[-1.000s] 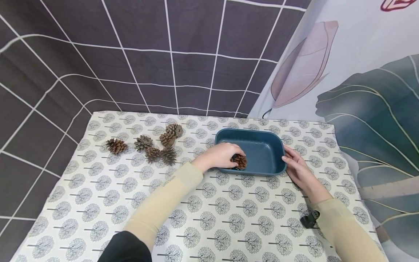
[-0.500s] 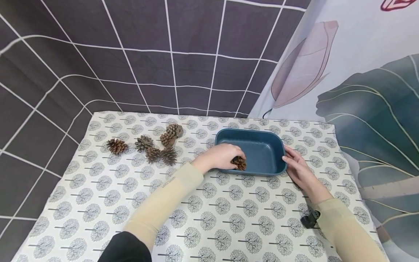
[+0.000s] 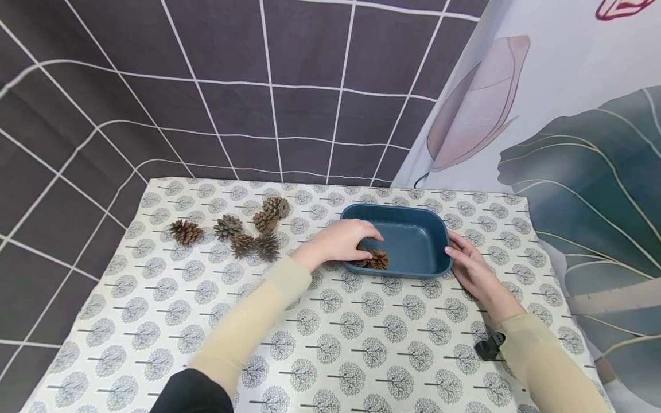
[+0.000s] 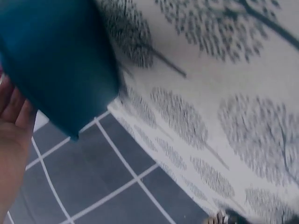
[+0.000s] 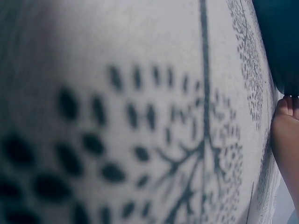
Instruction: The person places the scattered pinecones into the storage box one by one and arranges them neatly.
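A dark blue rectangular basin (image 3: 413, 207) sits on the patterned cloth. My left hand (image 3: 343, 238) is over its left end, thumb and fingers spread apart. Just beneath the fingers, a brown pine cone (image 3: 379, 259) lies in the basin's near left part, and a second cone beside it is mostly hidden by the hand. My right hand (image 3: 471, 265) holds the basin's right end, thumb at the rim and fingers along the outer wall. In the left wrist view, the left hand (image 4: 13, 140) shows at the edge beside the basin (image 4: 60, 60).
Several pine cones lie on the cloth to the left: one apart (image 3: 186, 232), others in a cluster (image 3: 241, 244) reaching up to a cone (image 3: 275, 206) farther back. A dark tiled-pattern curtain (image 3: 304, 126) hangs behind the table.
My left hand has loosened from the pine cone and drawn slightly back to the left, leaving the cone in the basin. The right hand has stayed at the basin's end.
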{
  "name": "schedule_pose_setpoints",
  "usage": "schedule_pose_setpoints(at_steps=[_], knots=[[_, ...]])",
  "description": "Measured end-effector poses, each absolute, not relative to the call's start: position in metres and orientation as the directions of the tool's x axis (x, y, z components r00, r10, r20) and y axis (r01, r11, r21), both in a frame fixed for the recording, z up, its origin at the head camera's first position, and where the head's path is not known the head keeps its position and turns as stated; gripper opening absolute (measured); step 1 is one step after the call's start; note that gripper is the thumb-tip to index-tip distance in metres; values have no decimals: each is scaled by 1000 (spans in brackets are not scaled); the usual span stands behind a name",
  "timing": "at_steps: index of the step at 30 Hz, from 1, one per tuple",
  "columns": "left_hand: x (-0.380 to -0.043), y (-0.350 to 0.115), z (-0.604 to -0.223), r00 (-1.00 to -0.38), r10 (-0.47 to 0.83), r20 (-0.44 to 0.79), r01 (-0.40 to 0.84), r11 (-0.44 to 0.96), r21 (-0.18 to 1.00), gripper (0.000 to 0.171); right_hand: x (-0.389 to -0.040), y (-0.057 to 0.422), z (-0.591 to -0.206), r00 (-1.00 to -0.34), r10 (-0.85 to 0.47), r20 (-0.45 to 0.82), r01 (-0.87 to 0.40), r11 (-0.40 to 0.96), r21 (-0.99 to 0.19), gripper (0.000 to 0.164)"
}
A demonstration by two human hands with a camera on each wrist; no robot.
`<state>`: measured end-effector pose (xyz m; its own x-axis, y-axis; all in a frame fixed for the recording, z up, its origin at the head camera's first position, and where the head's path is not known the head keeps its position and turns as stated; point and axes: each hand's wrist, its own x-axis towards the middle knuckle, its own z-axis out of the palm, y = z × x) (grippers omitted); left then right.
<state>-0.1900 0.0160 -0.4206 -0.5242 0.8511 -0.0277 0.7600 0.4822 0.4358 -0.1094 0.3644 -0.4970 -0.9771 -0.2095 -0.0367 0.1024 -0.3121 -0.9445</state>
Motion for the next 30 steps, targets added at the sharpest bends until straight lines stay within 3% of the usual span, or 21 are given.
schedule_pose_setpoints(at_steps=[13,19,30], knots=[[-194,-46,-402,-659,741,129,688,525,501,39,-110,364,-493,-976,-203,-81,134,-265,-955,48],[-192,-81,-397,-735,657,167,630,569,528,40,-110,365,-493,-975,-214,-67,130,-295,-947,47],[-187,-149,-395,-811,553,190,561,643,521,40,-109,365,-495,-976,-209,-64,126,-300,-946,45]])
